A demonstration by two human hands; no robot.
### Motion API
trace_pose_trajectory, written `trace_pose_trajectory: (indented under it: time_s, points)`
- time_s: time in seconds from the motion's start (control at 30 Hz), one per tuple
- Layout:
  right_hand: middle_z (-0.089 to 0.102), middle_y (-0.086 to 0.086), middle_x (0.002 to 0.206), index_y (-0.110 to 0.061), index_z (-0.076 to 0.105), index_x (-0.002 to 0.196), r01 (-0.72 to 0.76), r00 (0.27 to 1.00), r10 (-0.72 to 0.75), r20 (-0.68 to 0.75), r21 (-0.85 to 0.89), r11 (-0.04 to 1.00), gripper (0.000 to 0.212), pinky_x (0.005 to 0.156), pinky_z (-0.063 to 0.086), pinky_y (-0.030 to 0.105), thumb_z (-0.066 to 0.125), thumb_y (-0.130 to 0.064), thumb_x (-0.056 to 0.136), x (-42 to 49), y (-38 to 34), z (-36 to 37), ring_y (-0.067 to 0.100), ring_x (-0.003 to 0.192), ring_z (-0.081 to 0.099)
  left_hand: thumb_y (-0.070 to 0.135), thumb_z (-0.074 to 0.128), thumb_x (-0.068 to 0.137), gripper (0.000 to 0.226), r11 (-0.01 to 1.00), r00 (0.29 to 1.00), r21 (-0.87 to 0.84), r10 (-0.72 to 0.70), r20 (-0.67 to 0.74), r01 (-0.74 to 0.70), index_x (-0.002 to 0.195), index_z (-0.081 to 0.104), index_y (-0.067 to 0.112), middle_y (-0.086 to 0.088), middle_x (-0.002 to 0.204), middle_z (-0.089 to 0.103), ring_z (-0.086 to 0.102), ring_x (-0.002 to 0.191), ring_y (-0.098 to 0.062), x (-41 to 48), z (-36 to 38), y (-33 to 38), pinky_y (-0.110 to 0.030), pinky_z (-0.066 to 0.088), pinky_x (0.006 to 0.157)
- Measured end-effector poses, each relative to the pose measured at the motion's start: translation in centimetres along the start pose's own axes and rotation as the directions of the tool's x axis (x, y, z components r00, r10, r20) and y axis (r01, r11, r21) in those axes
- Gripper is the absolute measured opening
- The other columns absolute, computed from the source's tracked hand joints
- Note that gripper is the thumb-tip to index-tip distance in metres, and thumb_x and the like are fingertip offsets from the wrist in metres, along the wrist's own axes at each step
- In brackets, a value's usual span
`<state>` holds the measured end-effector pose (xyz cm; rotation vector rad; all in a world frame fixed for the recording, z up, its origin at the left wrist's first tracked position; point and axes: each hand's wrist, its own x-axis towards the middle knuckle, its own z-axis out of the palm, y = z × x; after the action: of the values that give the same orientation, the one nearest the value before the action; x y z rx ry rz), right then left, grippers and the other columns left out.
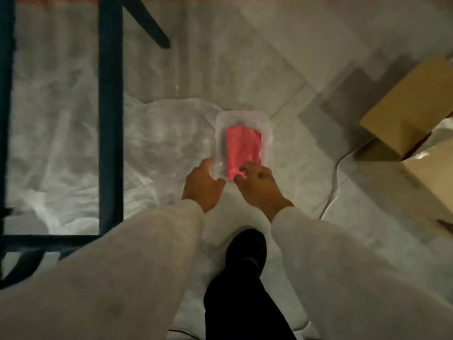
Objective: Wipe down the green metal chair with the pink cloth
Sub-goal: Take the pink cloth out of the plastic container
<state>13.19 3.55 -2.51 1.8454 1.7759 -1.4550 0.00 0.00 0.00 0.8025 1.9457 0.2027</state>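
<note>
Hands first: both of mine reach down toward a clear plastic container (244, 141) sitting on the floor. My left hand (202, 184) curls around the container's near left corner, fingers and thumb closed on its rim. My right hand (257, 184) is at the near right edge, fingertips bent inward and pinching the lower end of the pink cloth (242, 149). That cloth lies crumpled inside the container, filling most of it, bright against the pale surroundings.

Under and to the left of the container spreads a wrinkled sheet of thin white plastic (73, 133), covering a light tiled floor (245, 57). On that sheet, at the left of my view, stands the green metal chair (110, 119); I see only dark bars of its frame from above, one upright-looking bar running down the picture, a crossbar near my left sleeve (122, 266), and an angled leg toward the top. The chair is well apart from the cloth.

At the right edge sits an open cardboard box (411, 119), with a thin pale cable (337, 182) trailing across the tiles near it. My dark trouser leg and shoe (247, 249) show between my light grey sleeves, just below the container.
</note>
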Motion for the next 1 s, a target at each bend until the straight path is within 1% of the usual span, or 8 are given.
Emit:
trace_pose_trajectory:
  time_s: [0.13,0.3,0.4,0.5,0.63,0.77,0.87,1.0]
  points:
    - [0.042,0.022,0.145,-0.002,0.037,0.144,0.009,1.0,-0.008,0.006,-0.169,0.986,0.046,0.109,0.033,0.039,0.045,-0.019,0.102,5.5,1.6,2.0,0.037,0.134,0.039,0.014,0.06,0.085,0.065,0.999,0.999,-0.03,-0.012,-0.049,0.011,0.144,0.035,0.024,-0.015,0.127,0.058,0.053,0.119,-0.03,3.2,2.4,-1.1,-0.038,0.043,0.102]
    - [0.029,0.027,0.148,-0.005,0.022,0.149,-0.032,0.999,0.021,-0.049,-0.226,0.974,0.073,0.105,0.039,0.045,0.059,-0.038,0.095,9.6,2.5,5.2,0.042,0.131,0.041,0.005,0.042,0.09,0.058,0.995,0.995,-0.099,0.019,-0.098,-0.029,0.142,0.036,0.03,-0.005,0.113,0.063,0.059,0.104,-0.025,4.1,4.7,-2.0,-0.035,0.048,0.09]
    - [0.034,0.027,0.141,-0.006,0.024,0.145,-0.037,0.992,-0.006,-0.123,-0.34,0.94,0.059,0.095,0.046,0.048,0.055,-0.02,0.097,10.2,2.6,6.3,0.045,0.12,0.049,-0.001,0.039,0.09,0.062,0.996,0.995,-0.072,0.037,-0.09,-0.043,0.143,0.034,0.031,0.006,0.099,0.056,0.055,0.092,-0.016,3.9,5.1,-2.3,-0.029,0.046,0.083]
    - [0.034,0.031,0.141,-0.004,0.023,0.145,-0.009,0.994,-0.033,-0.101,-0.388,0.922,0.056,0.099,0.045,0.047,0.051,-0.009,0.097,10.3,2.6,6.1,0.046,0.119,0.051,-0.001,0.04,0.089,0.065,0.997,0.997,-0.071,0.039,-0.06,-0.043,0.143,0.032,0.033,0.007,0.1,0.058,0.057,0.091,-0.015,4.0,4.8,-2.4,-0.028,0.046,0.079]
    - [0.036,0.027,0.143,-0.007,0.029,0.146,-0.009,0.999,0.002,-0.04,-0.154,0.988,0.057,0.101,0.044,0.046,0.056,-0.015,0.096,9.0,2.4,3.9,0.043,0.122,0.05,0.0,0.045,0.082,0.066,1.0,0.998,-0.008,0.007,-0.062,-0.007,0.141,0.036,0.03,-0.005,0.118,0.056,0.054,0.104,-0.021,3.4,4.0,-2.1,-0.032,0.044,0.085]
    - [0.055,0.018,0.113,-0.013,0.047,0.12,0.008,0.999,-0.005,-0.043,0.066,0.998,0.039,0.084,0.054,0.047,0.063,-0.025,0.087,4.2,1.5,0.8,0.038,0.099,0.059,0.004,0.051,0.08,0.065,0.998,0.991,0.018,-0.051,-0.125,0.053,0.14,0.038,0.024,-0.013,0.128,0.048,0.047,0.119,-0.032,0.8,2.7,-0.8,-0.044,0.042,0.102]
    - [0.061,0.015,0.096,-0.024,0.046,0.092,0.004,1.0,-0.003,-0.007,0.16,0.987,0.027,0.072,0.058,0.051,0.06,-0.037,0.074,-0.1,0.8,-2.0,0.036,0.084,0.065,0.008,0.051,0.083,0.054,0.998,0.993,0.033,-0.045,-0.112,0.049,0.135,0.044,0.021,-0.013,0.125,0.053,0.051,0.116,-0.033,-1.9,1.3,1.3,-0.048,0.043,0.1]
    - [0.064,0.013,0.088,-0.024,0.047,0.088,0.029,0.999,-0.031,0.008,0.189,0.982,0.024,0.068,0.057,0.049,0.056,-0.037,0.07,-6.9,-2.3,-6.4,0.033,0.076,0.066,0.018,0.045,0.094,0.027,0.996,0.999,0.084,0.003,-0.054,0.002,0.116,0.059,0.016,-0.01,0.116,0.064,0.059,0.097,-0.023,-6.7,-1.8,5.7,-0.032,0.046,0.083]
